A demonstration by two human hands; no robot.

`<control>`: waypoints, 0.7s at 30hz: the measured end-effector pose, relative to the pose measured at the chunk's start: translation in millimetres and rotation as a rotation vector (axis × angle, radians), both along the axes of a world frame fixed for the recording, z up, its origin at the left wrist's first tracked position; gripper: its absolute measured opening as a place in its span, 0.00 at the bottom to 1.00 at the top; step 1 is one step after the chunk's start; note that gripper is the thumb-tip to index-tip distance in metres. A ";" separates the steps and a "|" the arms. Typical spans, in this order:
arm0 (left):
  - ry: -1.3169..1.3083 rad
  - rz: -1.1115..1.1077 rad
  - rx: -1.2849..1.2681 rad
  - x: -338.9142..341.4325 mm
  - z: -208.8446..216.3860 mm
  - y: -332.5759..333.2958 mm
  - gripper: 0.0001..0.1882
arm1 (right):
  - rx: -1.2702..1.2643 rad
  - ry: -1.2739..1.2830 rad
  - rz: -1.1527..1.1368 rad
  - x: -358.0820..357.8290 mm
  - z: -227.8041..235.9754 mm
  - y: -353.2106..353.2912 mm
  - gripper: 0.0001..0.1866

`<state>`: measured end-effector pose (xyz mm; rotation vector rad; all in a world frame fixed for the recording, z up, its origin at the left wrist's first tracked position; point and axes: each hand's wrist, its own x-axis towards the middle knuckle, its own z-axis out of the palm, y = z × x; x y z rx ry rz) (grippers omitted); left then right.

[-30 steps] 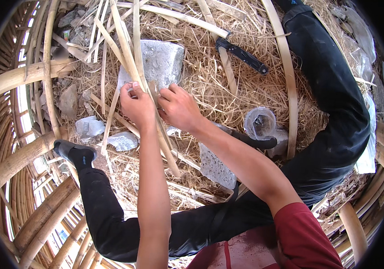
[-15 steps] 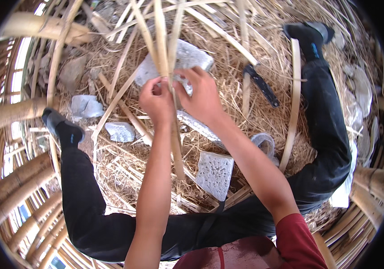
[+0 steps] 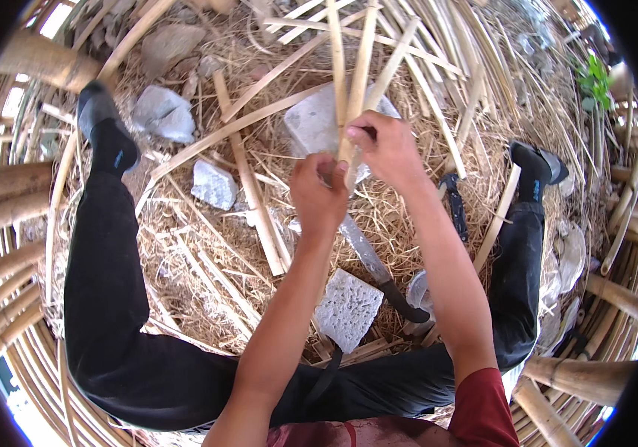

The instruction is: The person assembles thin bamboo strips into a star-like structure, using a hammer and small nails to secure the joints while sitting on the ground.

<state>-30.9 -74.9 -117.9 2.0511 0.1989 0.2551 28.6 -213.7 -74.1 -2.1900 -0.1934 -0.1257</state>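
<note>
My left hand [image 3: 320, 195] and my right hand [image 3: 384, 147] both grip a small bundle of thin bamboo strips [image 3: 357, 71] that fans upward and away from me. The left hand pinches the strips low down. The right hand closes around them just above and to the right. A long knife [image 3: 373, 262] with a dark handle lies on the straw below my hands. My legs in black trousers spread to either side, with dark shoes at the far ends.
Grey stone blocks [image 3: 347, 307] [image 3: 212, 183] [image 3: 161, 113] lie on the straw-covered ground. Loose bamboo slats [image 3: 252, 186] cross the middle. A second dark-handled tool [image 3: 455, 205] rests at right. Thick bamboo poles [image 3: 6, 201] ring the spot on both sides.
The view has swung so the scene sits differently in frame. My hands stay on the bamboo strips, which now fan out more upright above them.
</note>
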 end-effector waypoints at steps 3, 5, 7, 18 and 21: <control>0.044 0.070 -0.069 0.1 1.7 -3.2 0.14 | -0.021 -0.087 0.027 -2.4 -0.9 1.4 0.05; -0.028 0.059 -0.066 0.2 10.9 -4.5 0.14 | -0.035 -0.215 0.050 -4.9 -12.1 2.6 0.05; -0.031 0.050 -0.016 -0.9 8.9 -2.2 0.15 | -0.052 -0.258 0.068 -8.5 -13.1 6.4 0.05; -0.175 -0.152 0.068 27.4 3.6 9.7 0.13 | -0.095 -0.292 0.051 -11.7 -16.4 7.6 0.09; -0.027 -0.239 -0.033 41.1 7.5 19.7 0.12 | -0.101 -0.308 0.076 -9.8 -13.2 9.1 0.09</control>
